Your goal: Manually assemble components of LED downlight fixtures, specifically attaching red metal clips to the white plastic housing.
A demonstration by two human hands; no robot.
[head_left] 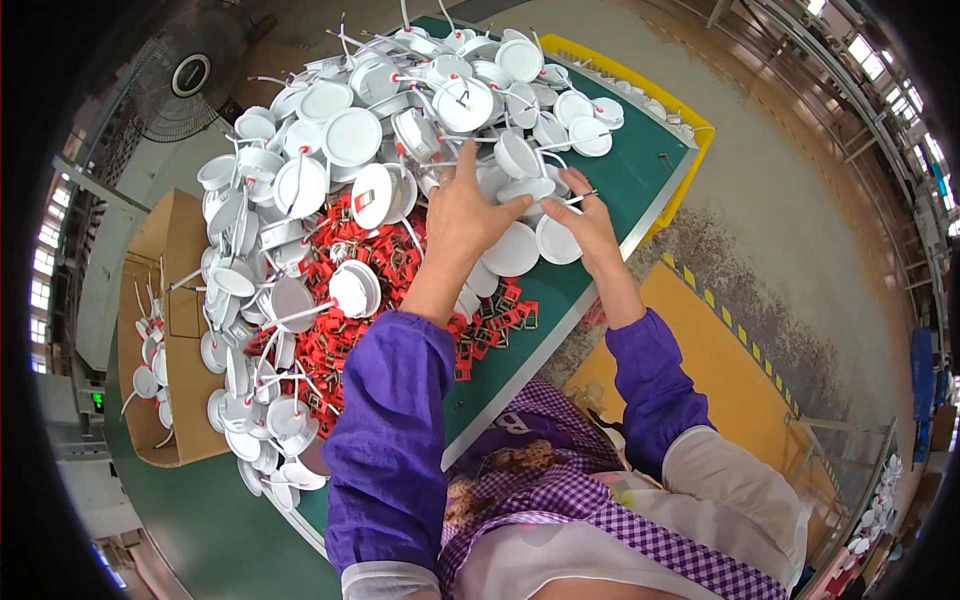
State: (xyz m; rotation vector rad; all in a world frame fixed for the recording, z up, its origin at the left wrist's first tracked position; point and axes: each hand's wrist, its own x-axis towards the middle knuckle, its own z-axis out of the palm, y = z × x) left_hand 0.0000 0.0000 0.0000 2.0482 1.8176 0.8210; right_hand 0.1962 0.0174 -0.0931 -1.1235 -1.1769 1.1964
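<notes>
A heap of round white plastic discs with short white cables (352,137) covers the green table. My left hand (462,218) reaches into its near right part, index finger stretched out and thumb spread toward the right, touching the discs there. Close beside it, my right hand (590,228) has thumb and fingers closed round a white cable (574,200) with dark wire ends. Below the hands lie loose white discs (511,250). Small red clip-like parts (385,262) are piled left of my left forearm, and more of them (497,322) lie to its right.
An open cardboard box (190,330) with similar parts stands at the left. A yellow tray (690,150) runs along the table's far right edge. A large fan (192,75) is at the back left. The green table's metal edge (530,372) passes in front of me.
</notes>
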